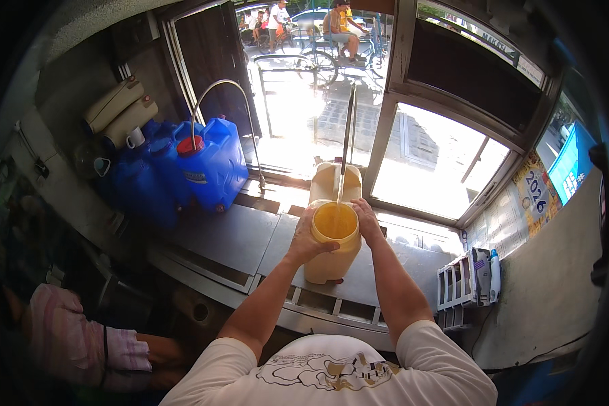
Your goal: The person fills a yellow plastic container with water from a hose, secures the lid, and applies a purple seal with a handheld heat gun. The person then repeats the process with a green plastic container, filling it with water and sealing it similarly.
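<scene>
Between my hands is a cream plastic container (331, 262) with a wide round mouth, on the metal counter. My left hand (305, 238) curls around the left of its rim, thumb along the near edge. My right hand (365, 220) is pressed to the right side of the mouth, fingers bent over the edge. A thin metal spout (347, 139) comes down to the far side of the opening; I cannot tell whether liquid runs from it. Directly behind the mouth is a cream jug part (323, 177) with a small red cap, perhaps of the same container.
Blue water containers (220, 159) crowd the counter's left end, one with a red cap and curved metal tube (216, 82) in it. Two cream jugs (118, 105) and a white mug (135, 138) are behind. A white rack (456, 283) stands right. Another person (64, 331) is lower left.
</scene>
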The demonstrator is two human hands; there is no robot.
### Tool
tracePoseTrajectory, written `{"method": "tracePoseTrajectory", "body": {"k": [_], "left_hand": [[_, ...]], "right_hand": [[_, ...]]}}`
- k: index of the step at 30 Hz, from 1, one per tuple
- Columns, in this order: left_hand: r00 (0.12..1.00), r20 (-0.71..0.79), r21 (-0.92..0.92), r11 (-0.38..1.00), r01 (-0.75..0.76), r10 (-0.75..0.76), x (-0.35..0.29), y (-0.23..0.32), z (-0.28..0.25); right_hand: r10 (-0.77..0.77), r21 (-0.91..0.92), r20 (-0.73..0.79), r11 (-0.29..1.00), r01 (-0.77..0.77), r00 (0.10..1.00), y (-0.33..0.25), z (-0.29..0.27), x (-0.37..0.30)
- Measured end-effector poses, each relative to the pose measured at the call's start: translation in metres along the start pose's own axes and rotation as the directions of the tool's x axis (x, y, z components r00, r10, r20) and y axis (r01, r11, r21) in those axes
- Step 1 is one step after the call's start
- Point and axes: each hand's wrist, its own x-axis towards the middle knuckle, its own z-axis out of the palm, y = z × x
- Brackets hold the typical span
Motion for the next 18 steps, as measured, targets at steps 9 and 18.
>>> {"method": "tracePoseTrajectory", "body": {"k": [9,18], "left_hand": [[0.990,0.119,0.031,0.996,-0.078,0.074,0.008,-0.001,-0.007],[0.988,0.123,0.029,0.995,-0.100,0.096,0.011,-0.020,-0.006]], "right_hand": [[0.018,-0.102,-0.133,0.994,-0.032,0.991,0.012,-0.003,-0.014],[0.088,-0.102,-0.132,0.990,-0.102,0.987,0.014,-0.001,-0.014]]}}
